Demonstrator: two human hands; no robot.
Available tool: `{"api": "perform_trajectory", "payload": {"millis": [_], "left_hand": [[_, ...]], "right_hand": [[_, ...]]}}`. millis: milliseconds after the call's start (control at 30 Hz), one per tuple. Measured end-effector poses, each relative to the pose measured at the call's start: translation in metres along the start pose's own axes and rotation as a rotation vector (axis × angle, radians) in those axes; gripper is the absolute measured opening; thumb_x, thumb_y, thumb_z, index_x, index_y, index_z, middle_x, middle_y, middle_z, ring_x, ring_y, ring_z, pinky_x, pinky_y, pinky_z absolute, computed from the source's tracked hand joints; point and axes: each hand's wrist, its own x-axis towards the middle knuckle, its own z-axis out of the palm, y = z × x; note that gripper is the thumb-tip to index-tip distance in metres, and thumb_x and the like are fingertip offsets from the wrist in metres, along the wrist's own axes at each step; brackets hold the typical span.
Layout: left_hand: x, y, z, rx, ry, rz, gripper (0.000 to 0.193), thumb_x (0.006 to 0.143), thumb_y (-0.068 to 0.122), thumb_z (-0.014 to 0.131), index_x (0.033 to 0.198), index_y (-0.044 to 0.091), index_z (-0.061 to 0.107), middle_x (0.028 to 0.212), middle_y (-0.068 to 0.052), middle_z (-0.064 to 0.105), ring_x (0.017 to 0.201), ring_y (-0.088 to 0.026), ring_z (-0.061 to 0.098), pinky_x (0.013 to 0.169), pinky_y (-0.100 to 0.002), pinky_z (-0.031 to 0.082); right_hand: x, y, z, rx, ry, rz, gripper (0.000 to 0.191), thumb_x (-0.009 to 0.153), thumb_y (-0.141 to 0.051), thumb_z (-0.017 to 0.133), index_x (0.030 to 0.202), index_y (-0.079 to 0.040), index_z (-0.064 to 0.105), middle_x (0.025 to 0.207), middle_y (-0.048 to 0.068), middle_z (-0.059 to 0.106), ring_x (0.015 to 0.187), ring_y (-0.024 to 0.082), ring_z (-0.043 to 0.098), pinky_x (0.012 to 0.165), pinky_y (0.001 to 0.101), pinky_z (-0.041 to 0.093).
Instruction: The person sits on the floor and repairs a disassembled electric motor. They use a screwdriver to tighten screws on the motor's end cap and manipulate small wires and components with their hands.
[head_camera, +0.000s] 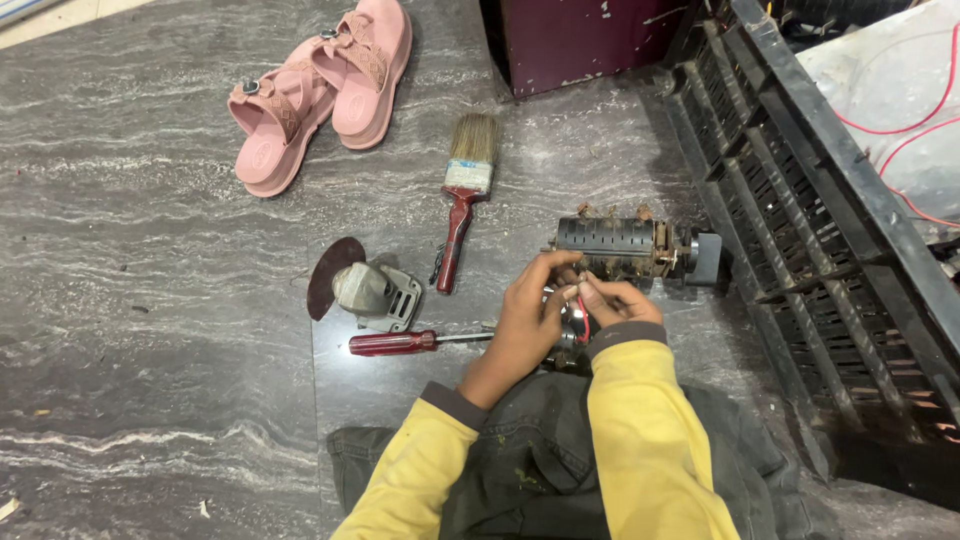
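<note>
Left grip (530, 310) pinching red wire (582, 318) | right grip (610, 298) pinching same wire | black motor (625, 250) just beyond

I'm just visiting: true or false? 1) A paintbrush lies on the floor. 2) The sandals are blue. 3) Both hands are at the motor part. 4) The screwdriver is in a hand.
1) True: the paintbrush lies on the floor.
2) False: the sandals are pink.
3) True: the left hand and right hand pinch small wires beside the motor part.
4) False: the screwdriver lies on the floor, untouched.
</note>
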Motion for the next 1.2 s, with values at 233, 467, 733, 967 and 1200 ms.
{"api": "perform_trajectory", "payload": {"millis": [233, 467, 733, 967, 1200], "left_hand": [[-0.001, 0.019, 0.000, 0.143, 0.031, 0.148, 0.044, 0.089, -0.017, 0.054, 0.130, 0.001, 0.057, 0.115, -0.021, 0.060, 0.111, -0.039, 0.062, 0.093, -0.043, 0.054], [-0.001, 0.017, 0.008, 0.130, 0.002, 0.110, 0.043, 0.093, -0.012, 0.058, 0.134, -0.001, 0.055, 0.111, -0.019, 0.063, 0.105, -0.035, 0.065, 0.089, -0.041, 0.055], [0.008, -0.001, 0.015, -0.046, 0.050, -0.139, 0.042, 0.092, -0.009, 0.063, 0.133, 0.002, 0.056, 0.091, -0.010, 0.066, 0.080, -0.019, 0.070, 0.073, -0.032, 0.058], [0.006, -0.002, 0.013, 0.048, 0.029, -0.009, 0.047, 0.091, -0.016, 0.060, 0.135, 0.001, 0.054, 0.100, -0.014, 0.063, 0.090, -0.022, 0.068, 0.079, -0.034, 0.058], [0.005, 0.002, 0.007, 0.081, -0.017, 0.028, 0.052, 0.091, -0.018, 0.057, 0.138, 0.002, 0.052, 0.105, -0.016, 0.063, 0.098, -0.028, 0.068, 0.086, -0.037, 0.059]], "right_hand": [[0.006, -0.001, 0.002, 0.196, 0.115, 0.155, 0.013, 0.092, -0.001, 0.076, 0.104, 0.004, 0.075, 0.097, 0.012, 0.076, 0.086, 0.017, 0.072, 0.077, 0.0281, 0.059], [0.008, -0.009, -0.005, 0.258, 0.175, 0.228, 0.013, 0.090, 0.000, 0.075, 0.099, 0.008, 0.073, 0.093, 0.014, 0.074, 0.084, 0.022, 0.072, 0.079, 0.0315, 0.059], [0.009, -0.009, -0.006, 0.221, 0.162, 0.221, 0.016, 0.090, 0.000, 0.073, 0.103, 0.008, 0.074, 0.102, 0.014, 0.073, 0.094, 0.024, 0.073, 0.088, 0.0332, 0.061], [0.011, 0.000, -0.007, 0.191, 0.115, 0.211, 0.022, 0.093, -0.006, 0.071, 0.111, 0.006, 0.074, 0.109, 0.015, 0.074, 0.096, 0.023, 0.073, 0.087, 0.0328, 0.061], [0.004, -0.003, -0.006, 0.130, 0.121, 0.204, 0.021, 0.095, -0.007, 0.071, 0.113, 0.004, 0.074, 0.107, 0.014, 0.073, 0.091, 0.021, 0.072, 0.082, 0.0318, 0.060]]}}
